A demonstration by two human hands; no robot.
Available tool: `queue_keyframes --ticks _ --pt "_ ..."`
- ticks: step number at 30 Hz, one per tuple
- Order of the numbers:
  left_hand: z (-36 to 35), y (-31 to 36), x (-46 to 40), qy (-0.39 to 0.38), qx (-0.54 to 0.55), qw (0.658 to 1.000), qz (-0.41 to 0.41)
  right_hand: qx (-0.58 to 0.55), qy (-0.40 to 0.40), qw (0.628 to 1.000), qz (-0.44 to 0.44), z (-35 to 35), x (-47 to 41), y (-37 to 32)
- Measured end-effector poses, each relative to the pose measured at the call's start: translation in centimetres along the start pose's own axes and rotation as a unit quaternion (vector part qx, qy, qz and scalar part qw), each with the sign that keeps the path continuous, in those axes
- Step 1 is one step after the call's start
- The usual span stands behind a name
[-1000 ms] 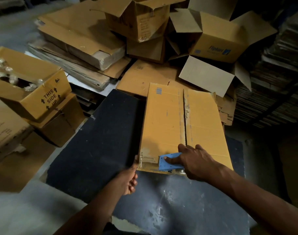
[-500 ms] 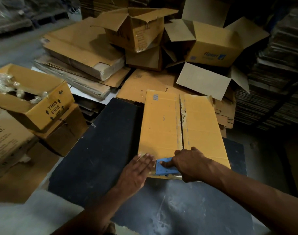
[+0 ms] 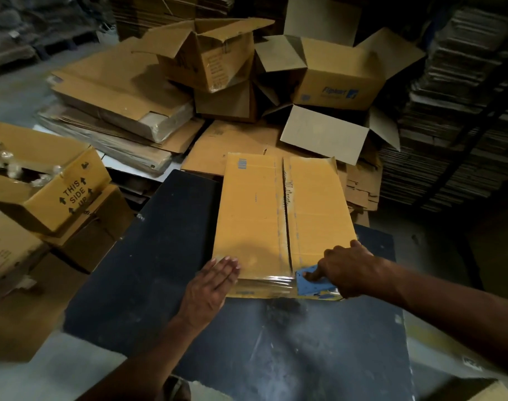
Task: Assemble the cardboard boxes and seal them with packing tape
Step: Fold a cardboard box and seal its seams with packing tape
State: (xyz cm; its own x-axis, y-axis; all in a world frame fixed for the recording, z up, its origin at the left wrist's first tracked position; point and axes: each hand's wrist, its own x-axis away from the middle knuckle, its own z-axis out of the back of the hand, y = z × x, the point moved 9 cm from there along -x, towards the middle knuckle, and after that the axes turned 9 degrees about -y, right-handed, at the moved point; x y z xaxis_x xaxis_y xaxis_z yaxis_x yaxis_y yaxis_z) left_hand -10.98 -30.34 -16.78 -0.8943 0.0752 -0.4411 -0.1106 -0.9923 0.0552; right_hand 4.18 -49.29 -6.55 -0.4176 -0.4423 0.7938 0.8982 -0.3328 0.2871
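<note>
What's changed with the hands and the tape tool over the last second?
The left hand came up from the box's near corner to lie flat on the box top. The right hand slid the blue tape dispenser rightward along the near edge, leaving clear tape behind it. The box stayed put on the black table, its centre seam untaped.

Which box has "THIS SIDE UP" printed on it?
The open box at far left, plastic wrap inside, arrows printed on its side. The Flipkart box carries only a blue logo.
</note>
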Motion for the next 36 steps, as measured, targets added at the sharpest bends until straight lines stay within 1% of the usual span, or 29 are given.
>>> queue_keyframes --ticks 4,8,10,13,14,17,18,19,21,24,27,32,36 --pt "-0.3 -0.1 0.0 -0.027 -0.005 1.000 0.011 -0.001 -0.003 1.000 -0.001 -1.6 0.3 1.6" --pt "0.1 0.4 -0.5 -0.029 -0.007 0.999 0.026 0.007 0.003 1.000 0.013 -1.9 0.2 1.6" --pt "0.5 0.9 -0.9 -0.055 -0.014 0.997 0.048 -0.003 0.007 1.000 0.020 -1.9 0.2 1.6" --pt "1.2 3.0 -2.7 -0.127 0.020 0.986 0.102 -0.027 0.016 0.999 0.038 -1.8 0.3 1.6" --pt "1.3 4.6 -3.8 -0.148 0.036 0.984 0.098 -0.034 0.018 0.998 0.044 -1.6 0.3 1.5" --pt "-0.4 10.6 -7.2 -0.226 0.031 0.973 0.029 -0.050 0.030 0.997 0.054 -1.1 0.6 1.6" --pt "-1.8 11.6 -7.6 -0.267 0.029 0.963 0.027 -0.057 0.030 0.996 0.055 -1.1 0.5 1.8" --pt "-2.8 11.9 -7.6 -0.285 0.025 0.958 0.030 -0.065 0.024 0.996 0.055 -1.2 0.5 2.0" --pt "-3.9 12.1 -7.1 -0.259 -0.003 0.966 0.025 -0.082 0.012 0.995 0.058 -1.9 0.3 2.3" --pt "-4.7 11.9 -6.4 -0.284 0.000 0.958 0.023 -0.105 0.001 0.993 0.056 -3.3 0.1 3.8" --pt "-4.4 12.4 -6.6 -0.281 0.014 0.959 0.029 -0.068 0.009 0.997 0.034 -4.3 1.1 5.8" --pt "-4.2 12.1 -6.6 -0.273 0.027 0.961 0.035 -0.071 -0.011 0.997 0.004 -9.3 3.0 10.8" --pt "-3.8 12.5 -6.9 -0.278 0.054 0.956 0.071 -0.084 0.026 0.996 0.013 -11.3 4.0 12.0"
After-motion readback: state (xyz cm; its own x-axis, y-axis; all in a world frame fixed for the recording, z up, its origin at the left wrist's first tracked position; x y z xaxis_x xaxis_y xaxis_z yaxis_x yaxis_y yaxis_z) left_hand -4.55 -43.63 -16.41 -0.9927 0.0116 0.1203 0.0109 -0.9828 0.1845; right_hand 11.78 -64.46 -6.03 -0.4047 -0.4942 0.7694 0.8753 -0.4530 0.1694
